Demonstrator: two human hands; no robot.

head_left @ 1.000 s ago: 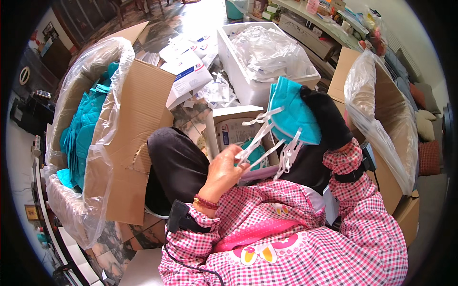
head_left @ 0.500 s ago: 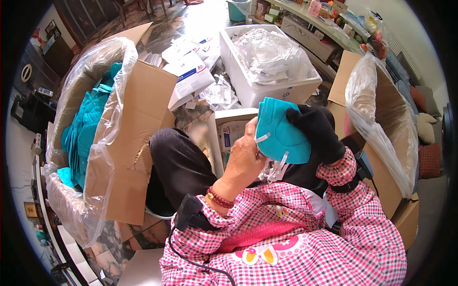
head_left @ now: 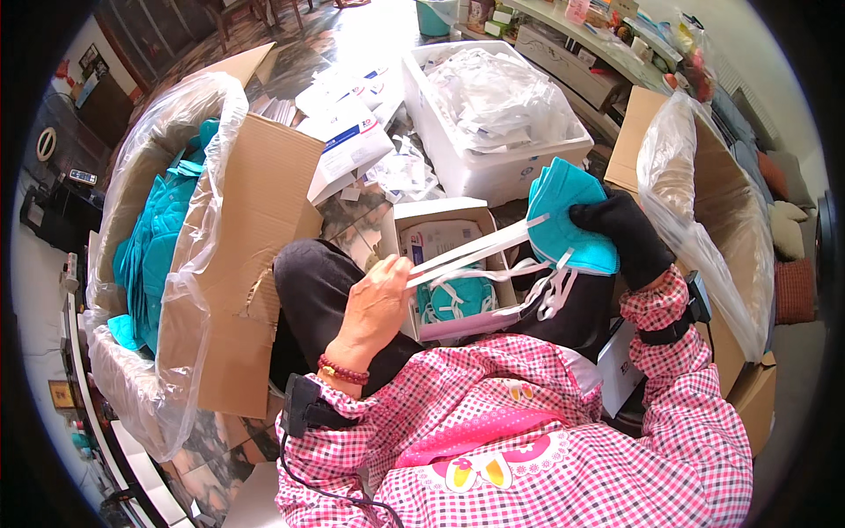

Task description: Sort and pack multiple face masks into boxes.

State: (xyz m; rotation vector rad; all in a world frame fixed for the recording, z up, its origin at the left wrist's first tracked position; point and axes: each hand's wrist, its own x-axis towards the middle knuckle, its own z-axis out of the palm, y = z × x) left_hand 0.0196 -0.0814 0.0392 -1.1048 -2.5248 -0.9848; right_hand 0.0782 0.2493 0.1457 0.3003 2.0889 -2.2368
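My right hand [head_left: 616,233], in a black glove, grips a stack of teal face masks [head_left: 568,211] at its right side. White elastic straps [head_left: 480,244] run taut from the masks to my bare left hand [head_left: 378,299], whose fingers are closed on them. Other loops [head_left: 556,290] dangle under the stack. Between my knees stands an open white carton [head_left: 440,211] holding more teal masks [head_left: 459,297] with white straps, beside a printed white packet [head_left: 440,236].
A plastic-lined cardboard box [head_left: 264,202] with teal masks [head_left: 158,251] stands at left, another lined box [head_left: 731,229] at right. Ahead sit a white foam bin [head_left: 493,172] of clear plastic bags and flat white cartons [head_left: 352,141] on the floor.
My right hand has carried the masks to the right. My left hand has moved left off the masks, drawing the straps out, and the carton's contents now show.
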